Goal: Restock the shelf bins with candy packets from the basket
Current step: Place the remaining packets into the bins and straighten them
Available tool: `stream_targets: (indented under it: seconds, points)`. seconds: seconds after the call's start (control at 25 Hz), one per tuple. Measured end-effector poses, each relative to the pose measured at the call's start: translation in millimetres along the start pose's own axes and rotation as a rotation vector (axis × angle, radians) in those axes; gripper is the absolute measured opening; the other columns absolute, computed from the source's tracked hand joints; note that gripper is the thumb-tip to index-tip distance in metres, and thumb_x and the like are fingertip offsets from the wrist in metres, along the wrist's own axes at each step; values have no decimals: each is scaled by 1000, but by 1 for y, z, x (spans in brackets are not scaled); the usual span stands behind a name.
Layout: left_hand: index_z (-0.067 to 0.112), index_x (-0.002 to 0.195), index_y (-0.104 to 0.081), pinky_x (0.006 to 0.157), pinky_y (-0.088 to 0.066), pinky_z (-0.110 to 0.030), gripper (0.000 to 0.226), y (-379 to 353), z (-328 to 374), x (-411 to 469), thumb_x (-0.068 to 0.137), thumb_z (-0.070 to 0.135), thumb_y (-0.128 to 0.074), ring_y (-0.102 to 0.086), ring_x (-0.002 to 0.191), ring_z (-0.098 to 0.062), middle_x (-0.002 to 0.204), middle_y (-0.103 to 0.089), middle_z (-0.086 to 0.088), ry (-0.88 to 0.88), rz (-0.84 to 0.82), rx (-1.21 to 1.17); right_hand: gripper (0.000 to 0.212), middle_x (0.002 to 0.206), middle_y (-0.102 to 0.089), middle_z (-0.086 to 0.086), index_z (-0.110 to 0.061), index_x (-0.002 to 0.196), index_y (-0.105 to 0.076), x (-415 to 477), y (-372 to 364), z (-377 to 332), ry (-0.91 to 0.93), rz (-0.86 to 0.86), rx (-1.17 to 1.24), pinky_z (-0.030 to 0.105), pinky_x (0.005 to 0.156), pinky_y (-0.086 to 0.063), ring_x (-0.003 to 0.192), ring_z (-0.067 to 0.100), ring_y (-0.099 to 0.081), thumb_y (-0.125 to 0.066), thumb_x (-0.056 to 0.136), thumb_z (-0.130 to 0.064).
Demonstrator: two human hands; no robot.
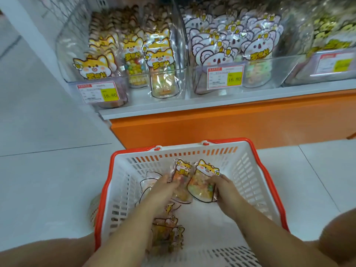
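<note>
A white basket (248,162) with an orange rim stands on the floor below the shelf. Inside it, my left hand (160,191) grips a cat-faced candy packet (182,178), and my right hand (226,189) grips a second cat-faced packet (202,185) beside it. Both packets are tilted up off the basket floor. More cat packets (167,234) lie under my left forearm, partly hidden. On the shelf above, a clear bin (123,79) at the left holds upright cat packets, some standing in front of others.
A second clear bin (256,74) holds koala-faced packets, and a third bin (323,64) sits at the right edge. Price tags hang on the bin fronts. The orange shelf base (221,124) stands just behind the basket. White floor tiles lie around it. My knees frame the bottom corners.
</note>
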State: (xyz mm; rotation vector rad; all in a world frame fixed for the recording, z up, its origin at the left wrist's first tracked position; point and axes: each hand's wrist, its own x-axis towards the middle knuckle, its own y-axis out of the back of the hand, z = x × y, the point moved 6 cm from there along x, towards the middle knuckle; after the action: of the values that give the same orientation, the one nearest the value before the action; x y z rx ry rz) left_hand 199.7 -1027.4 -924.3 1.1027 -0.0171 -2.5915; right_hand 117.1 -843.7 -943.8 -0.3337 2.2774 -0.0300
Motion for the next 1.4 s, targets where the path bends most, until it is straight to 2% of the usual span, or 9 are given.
stream_targets:
  seconds: [0.16,0.28,0.48,0.64,0.84,0.92,1.04,1.24,1.4]
  points:
    - [25,102,-68,101,-48,-62,19,-6,40,-45,103,35,-52,-70,102,-39,99,-76,-12,-60,72,-237,25,123,-57,14,-22,97,-47,-37,-38,-38,102,-145,21,43,74,-54,107,29,-62,-67,84,-19]
    - [29,106,-73,98,-53,-51,43,-9,75,-85,103,55,-39,-72,101,-27,109,-76,-4,-169,-51,-238,29,126,-64,11,-21,110,-51,-68,-53,-65,142,-286,42,55,88,-56,111,31,-66,-67,86,-20]
    - [42,137,-43,107,-45,-38,64,23,141,-136,80,53,-71,-59,117,-5,130,-61,20,-381,-155,166,47,115,-72,15,-15,127,-58,-142,-91,-132,385,-483,45,46,92,-55,107,32,-69,-57,85,7]
    - [22,133,-48,106,-49,-36,55,75,219,-160,84,23,-72,-63,118,-9,127,-67,6,-663,-9,221,54,113,-72,12,-10,125,-55,-178,-133,-212,662,-495,-85,39,90,-57,105,24,-70,-65,76,9]
    - [29,127,-43,83,-45,-6,51,118,312,-163,90,8,-70,-61,107,8,116,-63,19,-931,247,357,63,115,-69,0,-16,128,-50,-172,-186,-319,933,-343,-254,37,93,-56,107,12,-66,-72,72,2]
    - [26,123,-51,85,-50,-15,46,134,335,-147,84,25,-76,-62,97,7,110,-66,15,-906,361,494,67,117,-69,2,-16,129,-51,-148,-204,-341,910,-285,-286,40,92,-56,107,15,-67,-75,68,-2]
    - [30,113,-59,91,-54,-39,57,156,342,-117,64,55,-74,-67,102,-21,111,-71,1,-697,395,732,46,114,-70,20,-1,119,-59,-110,-229,-334,608,-386,-159,49,86,-58,96,30,-69,-57,79,20]
    - [31,124,-57,88,-52,-31,57,173,342,-96,76,53,-79,-64,106,-18,116,-69,6,-629,500,928,21,79,-65,21,5,86,-61,-64,-249,-315,235,-467,-231,36,63,-59,64,27,-65,-43,84,14]
    - [26,134,-50,68,-41,-9,64,181,335,-82,80,37,-83,-55,81,5,99,-61,22,-625,291,800,24,79,-69,23,10,85,-64,-51,-252,-316,245,-449,-256,39,61,-61,63,31,-67,-43,80,20]
